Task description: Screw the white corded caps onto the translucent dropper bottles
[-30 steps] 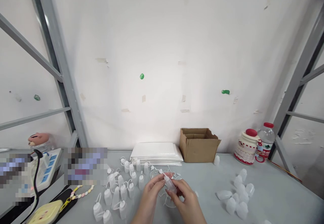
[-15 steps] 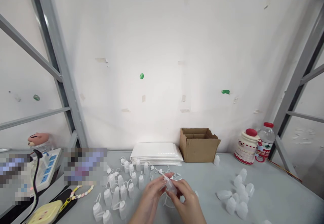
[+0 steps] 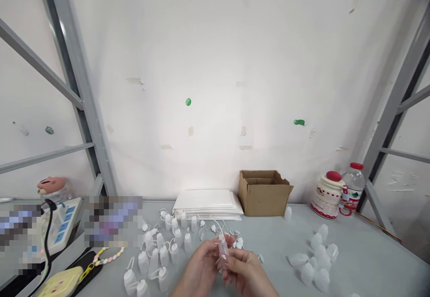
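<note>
A small translucent squeeze bottle (image 3: 223,246) is held nearly upright between both hands, with a white strap looping above its neck. My left hand (image 3: 204,261) has its fingers closed around the upper part of the bottle. Lower down, my right hand (image 3: 247,268) pinches the bottle's body between thumb and fingers. Loose white caps with straps (image 3: 239,243) lie on the table just behind the hands, partly covered by them. Left of my hands stand several small white bottles (image 3: 153,261) fitted with strapped caps.
Several capless bottles (image 3: 320,256) lie in a group on the right. Against the wall are a stack of white envelopes (image 3: 206,203), an open cardboard box (image 3: 265,200), a red-lidded jar (image 3: 326,196) and a water bottle (image 3: 354,182). A yellow case (image 3: 60,281) sits at front left.
The bottle has turned from tilted to nearly upright. My right hand has shifted down along its body, and the left fingers have moved up near its neck.
</note>
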`<state>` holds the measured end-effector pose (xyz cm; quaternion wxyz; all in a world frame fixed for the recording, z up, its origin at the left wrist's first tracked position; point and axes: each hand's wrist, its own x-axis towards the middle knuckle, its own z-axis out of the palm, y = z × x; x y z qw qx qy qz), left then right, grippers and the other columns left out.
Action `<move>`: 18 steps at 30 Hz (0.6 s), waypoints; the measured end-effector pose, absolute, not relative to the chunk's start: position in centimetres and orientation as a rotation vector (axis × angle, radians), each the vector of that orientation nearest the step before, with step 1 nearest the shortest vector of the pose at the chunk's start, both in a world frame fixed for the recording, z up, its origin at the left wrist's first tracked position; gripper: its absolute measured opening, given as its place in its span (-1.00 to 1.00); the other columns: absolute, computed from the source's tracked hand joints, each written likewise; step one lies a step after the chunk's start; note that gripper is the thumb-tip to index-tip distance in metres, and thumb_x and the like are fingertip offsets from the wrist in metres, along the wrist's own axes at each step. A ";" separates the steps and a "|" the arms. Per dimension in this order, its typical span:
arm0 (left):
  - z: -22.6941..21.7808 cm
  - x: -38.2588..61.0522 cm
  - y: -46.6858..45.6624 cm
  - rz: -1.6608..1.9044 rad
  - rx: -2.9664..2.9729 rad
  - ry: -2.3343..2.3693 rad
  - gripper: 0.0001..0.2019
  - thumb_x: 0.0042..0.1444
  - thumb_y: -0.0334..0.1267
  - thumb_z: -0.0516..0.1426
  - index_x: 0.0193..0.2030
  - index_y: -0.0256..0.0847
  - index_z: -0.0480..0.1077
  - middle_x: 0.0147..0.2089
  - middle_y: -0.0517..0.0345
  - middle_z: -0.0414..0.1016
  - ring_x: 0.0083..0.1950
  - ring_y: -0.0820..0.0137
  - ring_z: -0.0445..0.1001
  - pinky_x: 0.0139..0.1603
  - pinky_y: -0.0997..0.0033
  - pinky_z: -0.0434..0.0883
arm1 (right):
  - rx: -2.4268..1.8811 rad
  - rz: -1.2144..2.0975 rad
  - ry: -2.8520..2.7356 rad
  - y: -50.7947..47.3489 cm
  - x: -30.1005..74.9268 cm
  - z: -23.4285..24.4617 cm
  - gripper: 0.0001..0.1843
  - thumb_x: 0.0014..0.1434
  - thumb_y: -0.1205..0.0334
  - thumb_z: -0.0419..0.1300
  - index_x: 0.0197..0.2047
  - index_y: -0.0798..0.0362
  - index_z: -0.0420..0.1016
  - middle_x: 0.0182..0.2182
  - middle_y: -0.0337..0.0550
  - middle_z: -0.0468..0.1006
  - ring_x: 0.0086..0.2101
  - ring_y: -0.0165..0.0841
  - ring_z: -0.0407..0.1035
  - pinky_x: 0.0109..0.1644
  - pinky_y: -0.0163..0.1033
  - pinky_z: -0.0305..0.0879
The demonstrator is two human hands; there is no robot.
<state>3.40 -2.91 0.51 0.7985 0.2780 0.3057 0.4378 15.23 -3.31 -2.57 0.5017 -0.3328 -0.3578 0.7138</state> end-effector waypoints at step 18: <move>1.4 2.3 -2.9 0.958 0.673 0.649 -0.75 -0.06 -0.30 0.04 -0.37 -0.37 0.52 -0.28 -0.02 0.56 -0.46 0.40 0.40 -0.36 0.40 0.33 | -0.597 2.021 -0.686 -4.3 15.3 -0.4 -0.67 -0.29 0.24 0.45 -0.44 0.30 0.57 -0.69 -0.26 0.45 -0.68 -0.61 0.30 -0.59 -0.54 0.20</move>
